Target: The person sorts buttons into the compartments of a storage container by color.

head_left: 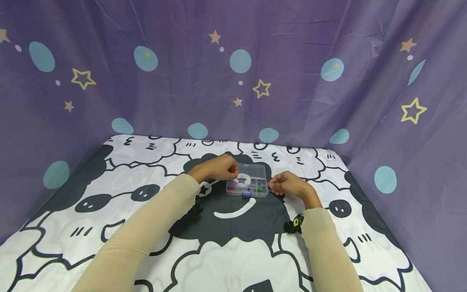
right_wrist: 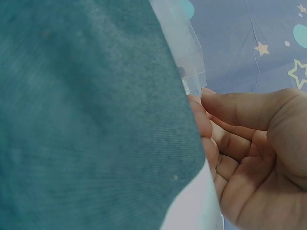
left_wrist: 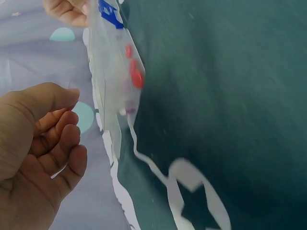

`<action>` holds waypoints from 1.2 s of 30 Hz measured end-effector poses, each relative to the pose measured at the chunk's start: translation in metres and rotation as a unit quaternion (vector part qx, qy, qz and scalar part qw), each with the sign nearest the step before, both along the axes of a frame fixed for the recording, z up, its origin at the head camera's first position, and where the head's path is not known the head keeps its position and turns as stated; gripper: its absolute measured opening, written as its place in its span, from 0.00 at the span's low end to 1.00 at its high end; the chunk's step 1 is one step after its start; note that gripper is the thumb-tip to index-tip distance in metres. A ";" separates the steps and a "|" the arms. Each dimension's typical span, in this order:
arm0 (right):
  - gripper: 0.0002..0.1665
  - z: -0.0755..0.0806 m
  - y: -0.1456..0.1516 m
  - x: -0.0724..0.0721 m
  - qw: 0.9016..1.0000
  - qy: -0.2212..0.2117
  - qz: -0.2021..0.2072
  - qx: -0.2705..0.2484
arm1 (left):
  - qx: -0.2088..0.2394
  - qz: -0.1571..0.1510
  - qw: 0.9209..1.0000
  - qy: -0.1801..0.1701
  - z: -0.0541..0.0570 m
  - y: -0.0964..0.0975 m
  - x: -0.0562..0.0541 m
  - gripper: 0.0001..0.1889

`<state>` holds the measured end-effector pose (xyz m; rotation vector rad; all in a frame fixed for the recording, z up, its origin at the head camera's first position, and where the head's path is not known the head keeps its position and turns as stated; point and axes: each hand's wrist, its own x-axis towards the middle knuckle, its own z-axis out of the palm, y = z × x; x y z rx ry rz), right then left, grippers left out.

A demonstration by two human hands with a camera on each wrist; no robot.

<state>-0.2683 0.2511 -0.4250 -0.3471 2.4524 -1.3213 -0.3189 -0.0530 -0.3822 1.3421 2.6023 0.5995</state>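
Observation:
A small clear plastic compartment box (head_left: 251, 194) lies on the cloth, its clear lid (head_left: 255, 171) raised at the back. Red and pink bits (head_left: 233, 191), green bits (head_left: 260, 190) and a blue piece at the front (head_left: 247, 195) show in or on it. Over the box's left side is my left hand (head_left: 222, 167), fingers curled in and thumb toward the forefinger; I cannot tell whether a tiny thing is between them. At the right end, the thumb and fingers of my right hand (head_left: 290, 184) pinch the box's corner (right_wrist: 195, 84).
Under the box spreads a white cloth (head_left: 204, 267) with dark cartoon faces, covering the tabletop. A purple curtain (head_left: 175, 97) with stars and blue spots hangs behind and at both sides. Black straps with wrist cameras (head_left: 293, 224) sit by the cream sleeves (head_left: 146, 231).

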 end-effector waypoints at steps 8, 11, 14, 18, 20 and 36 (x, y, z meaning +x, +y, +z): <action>0.10 -0.001 -0.001 -0.001 1.000 -0.003 -0.003 -0.002 | -0.007 0.002 1.000 0.010 0.005 -0.029 0.007 0.10; 0.10 0.000 -0.001 0.000 1.000 -0.005 -0.006 -0.001 | -0.009 -0.002 1.000 0.018 0.004 -0.040 0.008 0.11; 0.10 0.000 0.000 0.000 1.000 -0.001 0.000 0.000 | -0.014 -0.001 1.000 0.020 0.001 -0.051 0.009 0.10; 0.10 -0.001 0.000 -0.002 1.000 0.004 0.002 -0.001 | -0.019 0.003 1.000 0.016 -0.002 -0.064 0.011 0.09; 0.10 -0.002 0.000 -0.002 1.000 0.004 0.003 0.000 | -0.021 0.004 1.000 0.020 -0.002 -0.069 0.014 0.09; 0.10 0.001 0.000 0.000 1.000 -0.005 0.000 -0.001 | -0.039 0.020 0.999 0.015 -0.010 -0.109 0.023 0.07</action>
